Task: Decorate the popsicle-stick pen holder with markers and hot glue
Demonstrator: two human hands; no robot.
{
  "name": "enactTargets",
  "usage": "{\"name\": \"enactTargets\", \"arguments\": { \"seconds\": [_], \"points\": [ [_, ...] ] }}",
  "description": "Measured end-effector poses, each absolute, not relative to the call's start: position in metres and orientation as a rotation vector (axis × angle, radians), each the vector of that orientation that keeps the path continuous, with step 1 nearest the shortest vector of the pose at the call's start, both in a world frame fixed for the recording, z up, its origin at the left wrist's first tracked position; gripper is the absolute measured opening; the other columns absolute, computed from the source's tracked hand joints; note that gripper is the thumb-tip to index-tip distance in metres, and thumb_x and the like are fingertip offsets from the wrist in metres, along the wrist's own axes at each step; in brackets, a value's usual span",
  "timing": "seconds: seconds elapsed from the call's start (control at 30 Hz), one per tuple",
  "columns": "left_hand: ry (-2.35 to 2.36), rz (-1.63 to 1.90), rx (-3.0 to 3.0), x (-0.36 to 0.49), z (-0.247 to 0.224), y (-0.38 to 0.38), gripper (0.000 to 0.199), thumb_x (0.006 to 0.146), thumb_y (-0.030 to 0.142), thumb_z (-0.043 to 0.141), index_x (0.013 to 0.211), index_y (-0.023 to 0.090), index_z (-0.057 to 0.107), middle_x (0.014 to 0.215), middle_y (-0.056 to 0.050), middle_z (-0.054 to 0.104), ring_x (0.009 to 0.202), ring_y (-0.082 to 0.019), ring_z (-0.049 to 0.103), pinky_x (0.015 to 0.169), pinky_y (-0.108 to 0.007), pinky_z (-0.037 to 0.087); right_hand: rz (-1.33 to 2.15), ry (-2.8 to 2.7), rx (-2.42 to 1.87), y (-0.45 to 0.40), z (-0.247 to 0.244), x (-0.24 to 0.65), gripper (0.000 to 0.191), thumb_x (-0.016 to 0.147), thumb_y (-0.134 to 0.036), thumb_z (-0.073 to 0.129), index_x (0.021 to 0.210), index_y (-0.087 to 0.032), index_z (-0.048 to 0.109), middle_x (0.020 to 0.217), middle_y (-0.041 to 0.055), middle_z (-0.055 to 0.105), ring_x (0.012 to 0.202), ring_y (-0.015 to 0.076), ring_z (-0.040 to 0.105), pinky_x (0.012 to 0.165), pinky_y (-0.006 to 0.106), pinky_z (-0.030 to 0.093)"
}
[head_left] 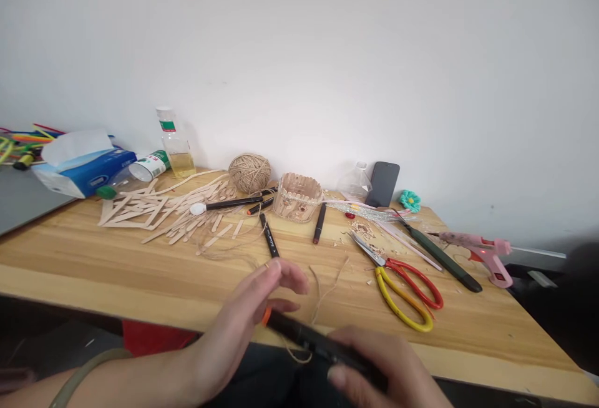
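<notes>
A black marker with an orange end (304,335) lies in the grip of my right hand (384,358), low over the table's front edge. My left hand (253,302) is held up beside the marker's orange end, its fingers curved and apart, and I see nothing in it. A thin strand of twine (322,299) runs near the marker, partly hidden behind it. Beyond my left fingers lies another black marker (269,236). Scissors with red and yellow handles (407,289) rest open to the right of my hands.
Wooden sticks (187,208) are heaped at left, before a twine ball (249,173). A small basket made of sticks (296,199) stands mid-table. Near the right edge are a pink glue gun (482,251), a dark green tool (444,258) and a phone (382,183). A tissue pack (98,171) sits left.
</notes>
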State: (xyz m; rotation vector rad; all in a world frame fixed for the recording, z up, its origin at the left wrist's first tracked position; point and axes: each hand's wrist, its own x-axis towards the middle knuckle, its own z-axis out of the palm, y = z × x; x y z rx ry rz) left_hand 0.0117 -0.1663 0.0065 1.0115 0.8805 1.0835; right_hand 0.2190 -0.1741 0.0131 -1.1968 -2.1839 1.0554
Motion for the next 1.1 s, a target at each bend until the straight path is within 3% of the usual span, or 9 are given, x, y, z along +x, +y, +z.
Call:
{"name": "enactTargets", "arguments": {
  "seconds": [0.07, 0.17, 0.3, 0.43, 0.6, 0.7, 0.8, 0.97, 1.1],
  "points": [
    [0.885, 1.078, 1.112, 0.008, 0.004, -0.158, 0.036, 0.085, 0.054, 0.05, 0.099, 0.022, 0.06, 0.102, -0.004, 0.058, 0.105, -0.024, 0.05, 0.09, -0.036, 0.042, 1.072, -2.075, -1.292, -0.164, 0.021, 0.219, 0.034, 0.091, -0.048, 0.046, 0.094, -0.026, 0.071, 0.081, 0.002, 0.072, 0.074, 0.02, 0.066, 0.065, 0.025, 0.051],
    [0.916, 1.011, 1.265, 0.003, -0.003, -0.145, 0.034, 0.079, 0.037, 0.064, 0.108, 0.023, 0.056, 0.106, -0.005, 0.059, 0.099, -0.022, 0.055, 0.087, -0.034, 0.044, 1.091, -2.051, -1.328, -0.143, 0.025, 0.221, 0.035, 0.089, -0.049, 0.048, 0.103, -0.026, 0.07, 0.088, 0.0034, 0.071, 0.076, 0.0206, 0.064, 0.064, 0.027, 0.051],
    [1.109, 1.048, 1.462, -0.017, -0.016, -0.115, 0.037, 0.082, 0.032, 0.056, 0.118, 0.022, 0.051, 0.107, -0.007, 0.061, 0.093, -0.021, 0.061, 0.084, -0.035, 0.048, 1.036, -2.007, -1.396, -0.102, 0.023, 0.231, 0.036, 0.086, -0.045, 0.051, 0.112, -0.023, 0.064, 0.075, 0.0014, 0.063, 0.066, 0.0172, 0.058, 0.055, 0.025, 0.046],
    [1.508, 1.025, 1.974, -0.059, -0.027, -0.071, 0.021, 0.086, 0.029, 0.047, 0.096, 0.02, 0.063, 0.105, -0.008, 0.067, 0.1, -0.026, 0.061, 0.088, -0.041, 0.047, 0.839, -1.883, -1.509, -0.059, 0.02, 0.244, 0.04, 0.086, -0.042, 0.046, 0.116, -0.018, 0.057, 0.075, 0.0021, 0.06, 0.062, 0.0169, 0.056, 0.054, 0.027, 0.045],
    [1.623, 0.976, 2.227, -0.082, -0.028, -0.032, 0.022, 0.088, 0.024, 0.044, 0.093, 0.019, 0.064, 0.097, -0.009, 0.069, 0.094, -0.027, 0.063, 0.085, -0.046, 0.047, 0.533, -2.061, -1.858, -0.031, 0.002, 0.245, 0.037, 0.085, -0.021, 0.036, 0.12, -0.018, 0.046, 0.077, 0.0029, 0.066, 0.058, 0.0187, 0.062, 0.063, 0.032, 0.046],
    [1.514, 0.975, 2.34, -0.068, -0.024, -0.024, 0.021, 0.089, 0.02, 0.043, 0.094, 0.018, 0.064, 0.101, -0.008, 0.068, 0.098, -0.024, 0.062, 0.089, -0.042, 0.047, 0.428, -2.125, -1.898, -0.025, -0.008, 0.234, 0.032, 0.086, -0.018, 0.036, 0.114, -0.016, 0.051, 0.082, 0.0089, 0.069, 0.07, 0.0244, 0.066, 0.069, 0.036, 0.045],
    [1.402, 1.031, 2.477, -0.05, -0.02, -0.019, 0.022, 0.09, 0.016, 0.041, 0.099, 0.016, 0.062, 0.108, -0.01, 0.066, 0.103, -0.023, 0.058, 0.093, -0.04, 0.045, 0.394, -2.227, -1.828, -0.021, -0.01, 0.221, 0.029, 0.088, -0.021, 0.041, 0.115, -0.019, 0.053, 0.099, 0.0086, 0.071, 0.088, 0.023, 0.067, 0.074, 0.032, 0.045],
    [1.228, 1.204, 2.674, -0.035, -0.015, -0.011, 0.02, 0.092, 0.012, 0.042, 0.1, 0.014, 0.06, 0.106, -0.011, 0.065, 0.102, -0.02, 0.057, 0.091, -0.035, 0.046, 0.185, -2.265, -1.825, 0.007, 0.007, 0.227, 0.026, 0.093, -0.035, 0.042, 0.095, -0.022, 0.064, 0.097, 0.0052, 0.072, 0.089, 0.0236, 0.066, 0.072, 0.031, 0.046],
    [1.234, 1.287, 2.62, -0.032, -0.015, -0.006, 0.018, 0.092, 0.012, 0.044, 0.096, 0.015, 0.061, 0.102, -0.01, 0.065, 0.099, -0.019, 0.058, 0.089, -0.034, 0.047, -0.127, -2.08, -1.945, 0.057, 0.029, 0.25, 0.035, 0.093, -0.027, 0.041, 0.12, -0.01, 0.053, 0.118, 0.0184, 0.061, 0.104, 0.0293, 0.059, 0.083, 0.037, 0.045]
  ]
}}
